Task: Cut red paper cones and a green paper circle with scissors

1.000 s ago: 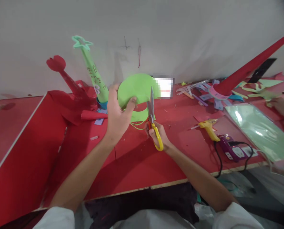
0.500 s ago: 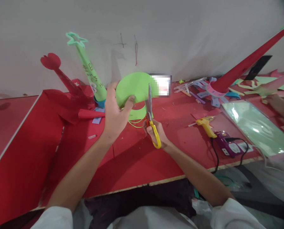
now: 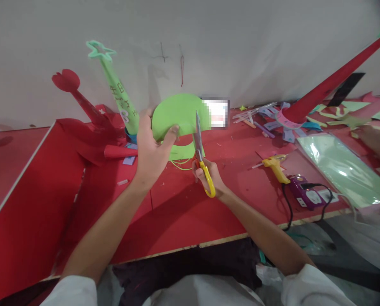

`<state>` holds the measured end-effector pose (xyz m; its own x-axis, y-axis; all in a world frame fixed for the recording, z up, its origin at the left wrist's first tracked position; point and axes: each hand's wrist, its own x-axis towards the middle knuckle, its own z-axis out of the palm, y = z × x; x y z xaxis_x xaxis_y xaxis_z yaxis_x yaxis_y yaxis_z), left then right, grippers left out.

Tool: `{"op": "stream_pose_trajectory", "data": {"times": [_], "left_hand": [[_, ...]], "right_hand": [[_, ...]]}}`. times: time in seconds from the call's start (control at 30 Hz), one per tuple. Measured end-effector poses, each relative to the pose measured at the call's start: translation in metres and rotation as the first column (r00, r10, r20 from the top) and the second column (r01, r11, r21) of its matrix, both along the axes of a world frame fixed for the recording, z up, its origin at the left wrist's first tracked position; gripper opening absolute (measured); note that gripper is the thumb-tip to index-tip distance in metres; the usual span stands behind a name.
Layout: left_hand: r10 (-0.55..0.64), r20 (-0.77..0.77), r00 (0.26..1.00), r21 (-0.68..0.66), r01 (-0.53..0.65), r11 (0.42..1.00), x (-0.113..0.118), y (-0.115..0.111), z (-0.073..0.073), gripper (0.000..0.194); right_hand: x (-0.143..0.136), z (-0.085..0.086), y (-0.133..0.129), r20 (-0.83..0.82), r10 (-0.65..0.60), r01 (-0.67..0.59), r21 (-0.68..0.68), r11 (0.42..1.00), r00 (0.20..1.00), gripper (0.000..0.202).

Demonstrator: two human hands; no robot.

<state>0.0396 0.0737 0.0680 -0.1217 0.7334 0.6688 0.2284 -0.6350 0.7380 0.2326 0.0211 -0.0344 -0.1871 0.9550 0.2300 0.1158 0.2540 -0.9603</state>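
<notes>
My left hand [image 3: 153, 151] grips the left side of a green disc [image 3: 177, 112], its thumb on the near face. In my right hand [image 3: 211, 176] are scissors [image 3: 200, 146] with a yellow-and-orange handle. Their blades point up and lie against the disc's lower right edge; I cannot tell how far apart they are. Below the disc, on the red table [image 3: 177, 221], rests a green sheet [image 3: 186, 152] with a curved cut-out and thin green strips near it.
Left stand a red folded board [image 3: 27, 204], a green cone [image 3: 121, 97] and a red flower-topped cone [image 3: 84, 104]. Right are a glue gun [image 3: 276, 168], purple power box [image 3: 304, 193], leaning red cone [image 3: 333, 85], glossy sheet [image 3: 346, 170] and another person's hand [image 3: 376, 142].
My left hand and the green disc have shifted slightly left. The scissors' blades have tilted a little to the left, while my right hand has stayed nearly in place.
</notes>
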Motion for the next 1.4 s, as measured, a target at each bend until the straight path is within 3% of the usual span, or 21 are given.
{"op": "stream_pose_trajectory", "data": {"times": [0.27,0.53,0.87,1.13,1.4], "left_hand": [[-0.021,-0.076,0.997,-0.022,0.02,1.0,-0.002,0.001,0.0,0.058],[-0.076,0.105,0.992,-0.066,0.083,0.994,0.003,-0.003,0.006,0.054],[-0.091,0.134,0.987,-0.067,0.101,0.993,0.001,-0.002,0.008,0.056],[-0.099,0.153,0.983,-0.061,0.11,0.992,-0.003,0.001,0.009,0.053],[-0.076,0.167,0.983,-0.06,0.087,0.994,-0.005,0.003,0.011,0.062]], "right_hand": [[0.0,-0.001,-0.001,0.02,0.012,-0.012,-0.011,1.0,1.0,0.08],[0.001,-0.002,-0.001,0.015,0.011,-0.011,-0.023,1.0,1.0,0.081],[0.002,-0.005,-0.001,0.04,0.011,-0.01,-0.031,0.999,0.999,0.081],[0.001,0.006,-0.004,0.079,0.011,-0.008,-0.044,0.999,0.997,0.082],[0.001,0.008,-0.003,0.139,0.01,-0.007,-0.02,1.0,0.99,0.08]]}}
